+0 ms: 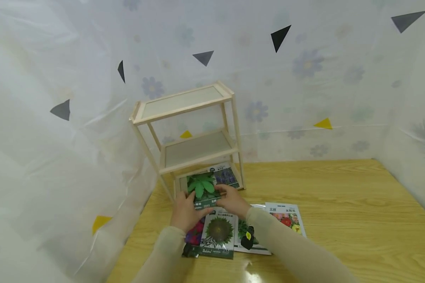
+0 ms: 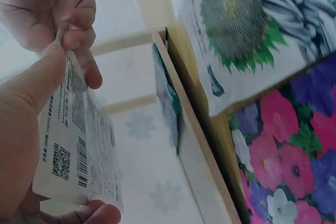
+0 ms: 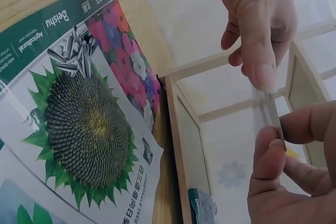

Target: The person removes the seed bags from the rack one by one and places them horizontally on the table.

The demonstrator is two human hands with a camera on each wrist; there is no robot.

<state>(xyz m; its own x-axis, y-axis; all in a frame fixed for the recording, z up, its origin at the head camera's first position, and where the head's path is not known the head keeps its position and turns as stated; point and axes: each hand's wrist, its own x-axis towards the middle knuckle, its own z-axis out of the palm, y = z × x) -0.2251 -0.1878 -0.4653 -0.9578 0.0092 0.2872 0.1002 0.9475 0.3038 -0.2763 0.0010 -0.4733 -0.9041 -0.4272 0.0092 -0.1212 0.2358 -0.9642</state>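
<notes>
Both hands hold a seed packet point(image 1: 202, 188) with a green leaf on its front, before the lowest tier of a small wooden shelf point(image 1: 198, 153). My left hand point(image 1: 185, 212) grips its left side, thumb on one face; my right hand point(image 1: 233, 201) pinches its right side. In the left wrist view the packet's white back point(image 2: 79, 145) shows a barcode and a QR code. The right wrist view has it nearly edge-on between the fingers. A packet with purple flowers point(image 1: 226, 177) lies on the lowest tier, to the right.
On the wooden table point(image 1: 340, 204) before the shelf lie a sunflower seed packet point(image 1: 218, 232), a pink and purple flower packet point(image 1: 194, 234), a green-leaf packet point(image 1: 243, 230) partly behind the right wrist, and a packet with red and yellow flowers point(image 1: 287, 220). Patterned sheeting point(image 1: 255, 78) hangs behind.
</notes>
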